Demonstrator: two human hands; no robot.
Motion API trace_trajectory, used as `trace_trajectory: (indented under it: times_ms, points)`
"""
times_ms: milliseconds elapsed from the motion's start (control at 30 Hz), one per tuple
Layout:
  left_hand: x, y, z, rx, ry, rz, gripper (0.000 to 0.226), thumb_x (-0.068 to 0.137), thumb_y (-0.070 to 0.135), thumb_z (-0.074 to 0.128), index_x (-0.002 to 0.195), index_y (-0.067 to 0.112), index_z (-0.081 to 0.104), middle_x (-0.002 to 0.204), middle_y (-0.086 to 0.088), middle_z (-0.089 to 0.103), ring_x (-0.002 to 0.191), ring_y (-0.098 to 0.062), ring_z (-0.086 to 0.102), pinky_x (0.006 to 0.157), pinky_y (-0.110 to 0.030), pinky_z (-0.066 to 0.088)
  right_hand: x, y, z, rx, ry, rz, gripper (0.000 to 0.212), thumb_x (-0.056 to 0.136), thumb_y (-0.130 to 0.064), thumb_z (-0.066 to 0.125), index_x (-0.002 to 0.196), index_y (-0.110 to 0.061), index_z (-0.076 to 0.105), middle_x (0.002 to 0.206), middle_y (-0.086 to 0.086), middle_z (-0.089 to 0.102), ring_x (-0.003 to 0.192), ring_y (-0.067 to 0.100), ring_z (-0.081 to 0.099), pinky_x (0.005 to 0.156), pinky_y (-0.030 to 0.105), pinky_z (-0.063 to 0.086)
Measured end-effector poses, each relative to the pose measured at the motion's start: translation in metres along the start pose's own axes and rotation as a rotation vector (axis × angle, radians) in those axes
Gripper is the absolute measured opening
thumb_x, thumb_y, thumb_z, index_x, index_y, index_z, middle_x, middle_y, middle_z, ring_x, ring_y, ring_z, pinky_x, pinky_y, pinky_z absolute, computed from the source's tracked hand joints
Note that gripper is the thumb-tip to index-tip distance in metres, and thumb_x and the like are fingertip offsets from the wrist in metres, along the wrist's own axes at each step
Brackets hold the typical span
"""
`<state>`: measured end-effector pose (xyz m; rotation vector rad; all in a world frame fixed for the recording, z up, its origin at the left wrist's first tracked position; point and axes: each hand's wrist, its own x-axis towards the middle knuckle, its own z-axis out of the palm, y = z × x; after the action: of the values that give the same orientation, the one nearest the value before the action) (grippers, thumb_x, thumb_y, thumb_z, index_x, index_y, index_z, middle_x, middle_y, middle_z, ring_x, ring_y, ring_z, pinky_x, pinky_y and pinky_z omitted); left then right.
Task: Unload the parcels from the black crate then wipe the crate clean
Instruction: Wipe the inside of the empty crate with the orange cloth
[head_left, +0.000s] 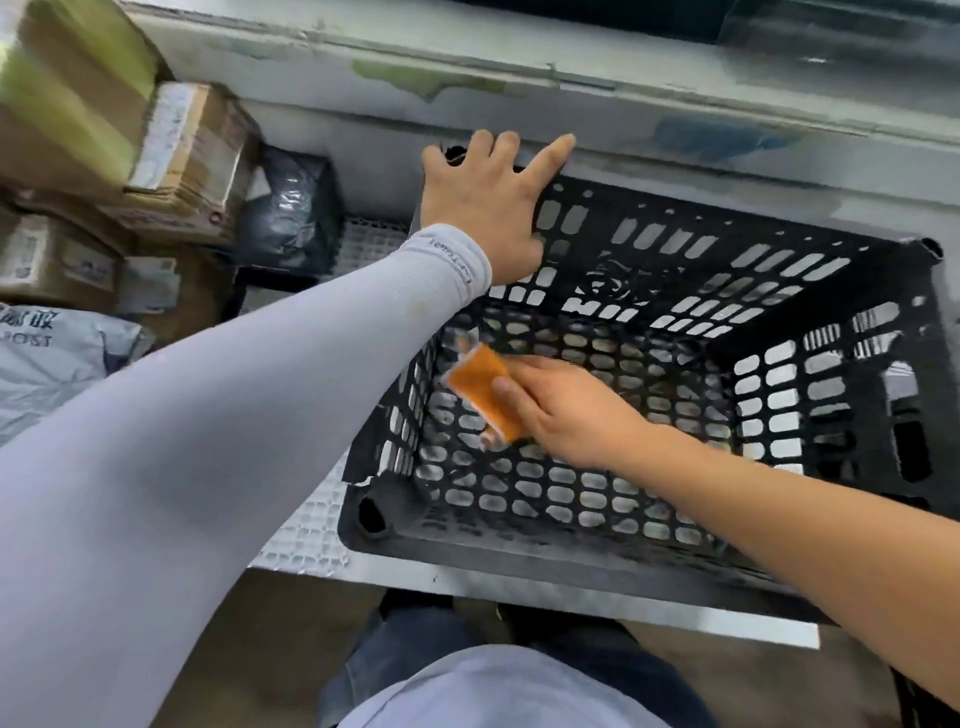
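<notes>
We found the crate (649, 364) standing on a shelf (306, 540), its far wall against a ledge (675, 98). Left of the crate lay the parcels — stacked cartons (171, 161), a wrapped bag (291, 208) just beside them, nearest the crate, and a mailer (57, 358) in front of the cartons. The left hand (483, 197) rested on the crate's far left corner; the right hand (566, 410) was inside the crate, holding a cloth (480, 387) near the left wall.
</notes>
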<state>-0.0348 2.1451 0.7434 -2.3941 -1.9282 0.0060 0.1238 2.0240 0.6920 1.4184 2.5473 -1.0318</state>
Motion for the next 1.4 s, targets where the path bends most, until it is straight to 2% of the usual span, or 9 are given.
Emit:
trace_trajectory:
  times_ms: [100, 267, 467, 633, 833, 1033, 1167, 1267, 1400]
  points:
    - [0.001, -0.003, -0.009, -0.063, -0.085, -0.005, 0.092, 0.088, 0.052, 0.057, 0.161, 0.047, 0.001, 0.172, -0.004, 0.008, 0.157, -0.03, 0.014, 0.107, -0.064, 0.031, 0.011, 0.014, 0.037, -0.32, -0.242, -0.115, 0.064, 0.102, -0.069, 0.011, 0.159, -0.042, 0.024, 0.169, 0.01, 0.021, 0.149, 0.042, 0.03, 0.118, 0.059, 0.031]
    - [-0.003, -0.014, -0.019, -0.179, -0.093, -0.009, 0.089, 0.091, 0.037, 0.059, 0.162, 0.047, 0.006, 0.173, 0.002, -0.014, 0.159, -0.028, -0.009, 0.114, -0.065, 0.031, 0.033, 0.032, 0.083, -0.502, -0.366, -0.231, 0.071, 0.098, -0.074, 0.01, 0.16, -0.046, -0.011, 0.171, 0.006, -0.017, 0.155, 0.043, -0.015, 0.12, 0.072, -0.003]
    - [-0.013, -0.028, -0.01, -0.205, -0.082, -0.118, 0.086, 0.093, 0.032, 0.058, 0.163, 0.045, 0.009, 0.173, 0.0, -0.012, 0.159, -0.031, -0.007, 0.108, -0.049, 0.047, 0.053, 0.057, 0.116, -0.507, -0.307, -0.257, 0.077, 0.095, -0.081, 0.01, 0.155, -0.047, -0.025, 0.164, 0.0, -0.035, 0.148, 0.039, -0.035, 0.114, 0.074, -0.018]
    - [-0.011, -0.021, -0.008, -0.198, -0.104, -0.191, 0.09, 0.092, 0.036, 0.062, 0.162, 0.047, 0.008, 0.174, 0.0, -0.004, 0.16, -0.028, 0.0, 0.109, -0.049, 0.045, 0.052, 0.074, 0.123, -0.531, -0.241, -0.365, 0.085, 0.095, -0.082, 0.006, 0.162, -0.033, -0.015, 0.169, 0.001, -0.02, 0.154, 0.032, -0.025, 0.119, 0.066, -0.016]
    - [-0.011, -0.021, -0.008, -0.193, -0.084, -0.184, 0.09, 0.089, 0.042, 0.064, 0.162, 0.045, 0.012, 0.173, -0.003, 0.004, 0.159, -0.03, 0.005, 0.114, -0.054, 0.041, 0.035, 0.099, 0.115, -0.436, -0.191, -0.357, 0.067, 0.107, -0.056, 0.011, 0.165, -0.022, 0.007, 0.171, 0.005, 0.005, 0.157, 0.028, -0.006, 0.127, 0.05, -0.009]
    - [-0.009, -0.021, -0.006, -0.204, -0.066, -0.186, 0.09, 0.085, 0.047, 0.064, 0.16, 0.046, 0.015, 0.171, -0.004, 0.01, 0.158, -0.03, 0.01, 0.115, -0.058, 0.04, 0.011, 0.141, 0.093, -0.388, -0.147, -0.252, 0.062, 0.111, -0.047, 0.016, 0.164, -0.023, -0.006, 0.169, -0.001, -0.007, 0.158, 0.024, -0.003, 0.125, 0.041, -0.008]
    - [-0.009, -0.022, -0.006, -0.219, -0.071, -0.193, 0.09, 0.085, 0.047, 0.065, 0.16, 0.046, 0.015, 0.171, -0.004, 0.009, 0.158, -0.029, 0.009, 0.114, -0.058, 0.04, -0.009, 0.155, 0.074, -0.345, -0.132, -0.078, 0.061, 0.111, -0.048, 0.009, 0.162, -0.03, -0.019, 0.169, -0.008, -0.015, 0.154, 0.014, -0.019, 0.123, 0.035, -0.016]
    - [-0.009, -0.024, -0.006, -0.227, -0.085, -0.187, 0.092, 0.084, 0.048, 0.066, 0.159, 0.047, 0.013, 0.172, -0.004, 0.007, 0.159, -0.029, 0.007, 0.116, -0.059, 0.038, -0.024, 0.171, 0.062, -0.352, -0.141, 0.025, 0.061, 0.108, -0.054, 0.002, 0.158, -0.034, -0.027, 0.169, -0.009, -0.015, 0.157, 0.017, -0.014, 0.129, 0.045, -0.002]
    - [-0.009, -0.023, -0.007, -0.218, -0.098, -0.191, 0.092, 0.085, 0.049, 0.065, 0.16, 0.048, 0.011, 0.172, -0.003, 0.004, 0.159, -0.028, 0.004, 0.115, -0.058, 0.039, -0.04, 0.189, 0.049, -0.37, -0.116, 0.097, 0.063, 0.107, -0.055, 0.0, 0.159, -0.031, -0.027, 0.17, -0.006, -0.007, 0.159, 0.02, -0.005, 0.128, 0.042, 0.0]
